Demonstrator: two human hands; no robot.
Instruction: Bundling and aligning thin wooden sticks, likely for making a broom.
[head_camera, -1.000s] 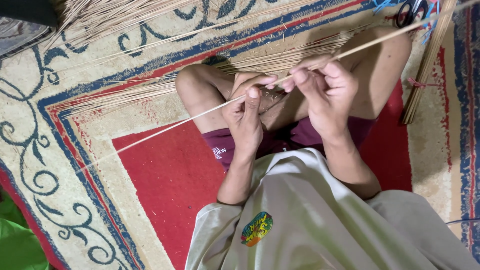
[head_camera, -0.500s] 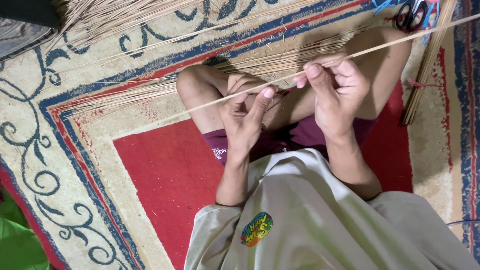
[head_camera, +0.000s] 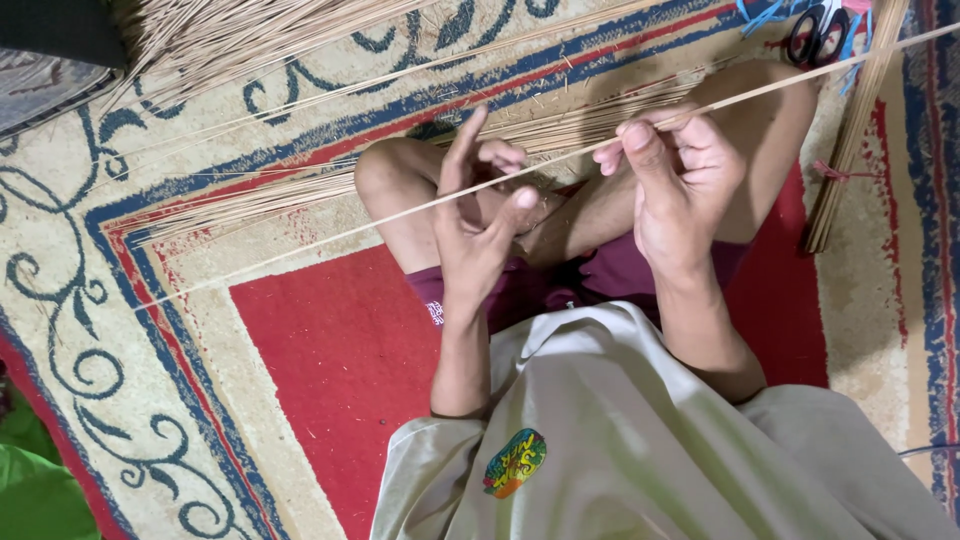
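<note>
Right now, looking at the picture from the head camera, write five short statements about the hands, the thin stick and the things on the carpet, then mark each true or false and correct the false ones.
1. Both hands touch one long thin stick. True.
2. The left hand lies flat on the carpet. False: it is raised, fingers spread, at the stick.
3. The right hand pinches the stick. True.
4. Scissors lie in the person's lap. False: they lie on the carpet, near the top edge.
5. A bundle of sticks lies across the carpet behind the hands. True.

Head cam only, looks steeply down, close over lap, rug (head_camera: 300, 400).
</note>
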